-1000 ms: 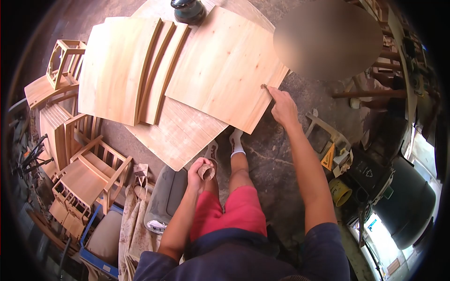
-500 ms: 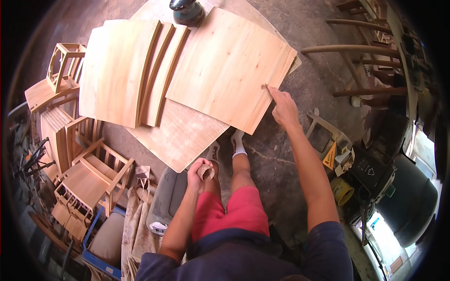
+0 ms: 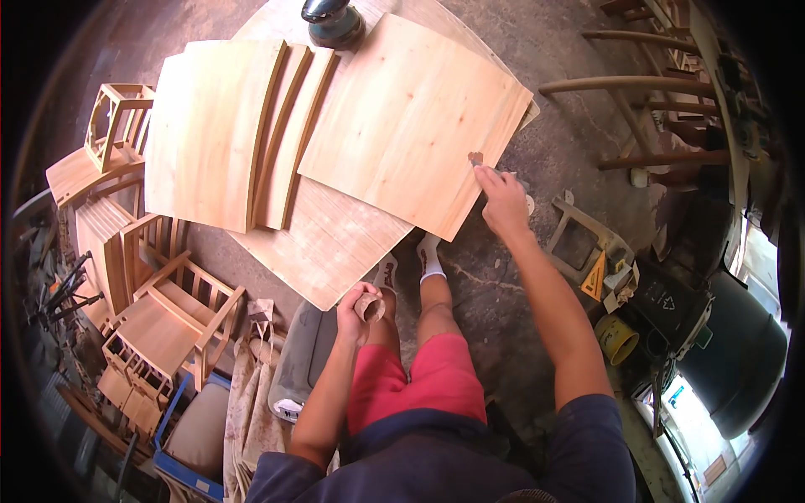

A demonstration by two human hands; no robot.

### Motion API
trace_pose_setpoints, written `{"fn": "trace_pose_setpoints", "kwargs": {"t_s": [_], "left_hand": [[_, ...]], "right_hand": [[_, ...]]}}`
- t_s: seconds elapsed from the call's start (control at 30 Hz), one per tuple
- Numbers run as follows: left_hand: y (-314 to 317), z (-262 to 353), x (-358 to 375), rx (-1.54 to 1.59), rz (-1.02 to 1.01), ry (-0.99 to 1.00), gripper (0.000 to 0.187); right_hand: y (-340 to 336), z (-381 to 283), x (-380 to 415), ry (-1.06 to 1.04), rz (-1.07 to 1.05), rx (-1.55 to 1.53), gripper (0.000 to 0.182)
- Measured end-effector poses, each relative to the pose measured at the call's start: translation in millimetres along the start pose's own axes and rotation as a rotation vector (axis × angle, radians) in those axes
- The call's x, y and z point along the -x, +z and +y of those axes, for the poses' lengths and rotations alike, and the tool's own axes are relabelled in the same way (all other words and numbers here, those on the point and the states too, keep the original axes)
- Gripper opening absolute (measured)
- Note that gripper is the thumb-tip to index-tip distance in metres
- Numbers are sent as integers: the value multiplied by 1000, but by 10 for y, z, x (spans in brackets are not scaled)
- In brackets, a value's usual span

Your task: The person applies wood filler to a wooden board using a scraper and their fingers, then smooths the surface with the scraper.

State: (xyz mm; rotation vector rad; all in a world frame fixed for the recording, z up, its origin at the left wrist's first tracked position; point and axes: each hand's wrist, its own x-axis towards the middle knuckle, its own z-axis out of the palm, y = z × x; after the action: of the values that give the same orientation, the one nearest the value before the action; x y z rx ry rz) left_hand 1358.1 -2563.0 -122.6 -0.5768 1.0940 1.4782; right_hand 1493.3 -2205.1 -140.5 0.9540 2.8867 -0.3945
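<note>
My right hand [image 3: 506, 204] is closed around a slim putty knife with brown paste at its tip [image 3: 475, 158], over the right edge of a pale wooden panel [image 3: 411, 126]. In my left hand [image 3: 350, 314] is a small round cup [image 3: 370, 308], brown and crusted, its mouth facing up toward me. That hand stays low, just off the near corner of the worn worktop board [image 3: 335, 243]. The panel lies on this board, its near right corner overhanging the edge. Beside it on the left, several more panels [image 3: 214, 134] overlap in a staggered stack.
A sander [image 3: 333, 25] stands at the back of the board. Wooden chairs [image 3: 168, 318] crowd the left, near a blue crate [image 3: 180, 469]. On the right are a yellow bucket [image 3: 615, 339], a black bin [image 3: 667, 310] and curved wooden pieces [image 3: 629, 86]. Another person's leg [image 3: 671, 183] shows at the far right.
My right hand has shifted slightly down, the knife tip drawing away from the panel's surface and showing more of itself. My left hand keeps hold of the cup.
</note>
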Motion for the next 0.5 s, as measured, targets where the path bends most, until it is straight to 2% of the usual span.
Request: {"fn": "trace_pose_setpoints", "kwargs": {"t_s": [0.1,0.3,0.4,0.5], "left_hand": [[-10,14,-6,19,-11,13,30],[-9,40,9,27,15,0,28],[2,44,6,19,18,2,28],[9,46,4,22,20,10,28]], "right_hand": [[-157,103,-95,41,-13,-110,58],[-157,13,-177,109,-48,-118,58],[-282,-89,-133,118,-201,-144,57],[-211,70,-135,96,-96,-190,58]]}}
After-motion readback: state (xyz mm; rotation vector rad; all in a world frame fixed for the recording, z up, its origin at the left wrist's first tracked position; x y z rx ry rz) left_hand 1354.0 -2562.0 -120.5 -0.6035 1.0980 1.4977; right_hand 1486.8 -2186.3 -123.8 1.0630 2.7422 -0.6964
